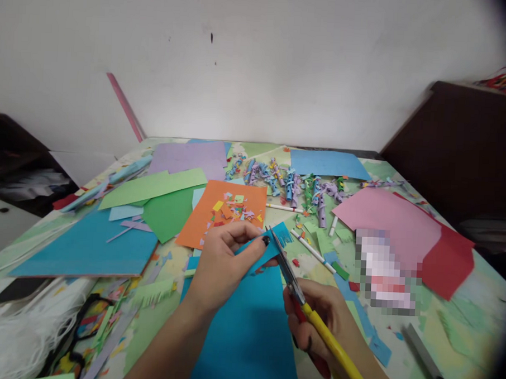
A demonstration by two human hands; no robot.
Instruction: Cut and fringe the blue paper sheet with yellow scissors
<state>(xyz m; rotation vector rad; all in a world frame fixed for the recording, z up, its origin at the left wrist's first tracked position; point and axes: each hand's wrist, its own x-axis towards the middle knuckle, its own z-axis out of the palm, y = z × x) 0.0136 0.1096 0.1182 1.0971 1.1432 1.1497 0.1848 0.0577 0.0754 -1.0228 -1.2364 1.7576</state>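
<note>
My left hand (233,253) pinches a blue paper strip (281,235) whose far end is cut into a fringe. In my right hand (320,318) is a pair of scissors (289,272) with yellow and red handles. The blades lie at the strip's fringed end, slightly parted at the tips. Beneath both hands a larger blue paper sheet (246,334) reaches toward me. Behind my left hand an orange paper (201,215) carries small colored scraps.
Rolled paper pieces with curled fringes (293,185) lie at the back. Pink paper (386,217) and a craft knife (428,359) are on the right. On the left are a blue pad (91,249), green paper (172,208), a phone (20,291) and white string (24,336).
</note>
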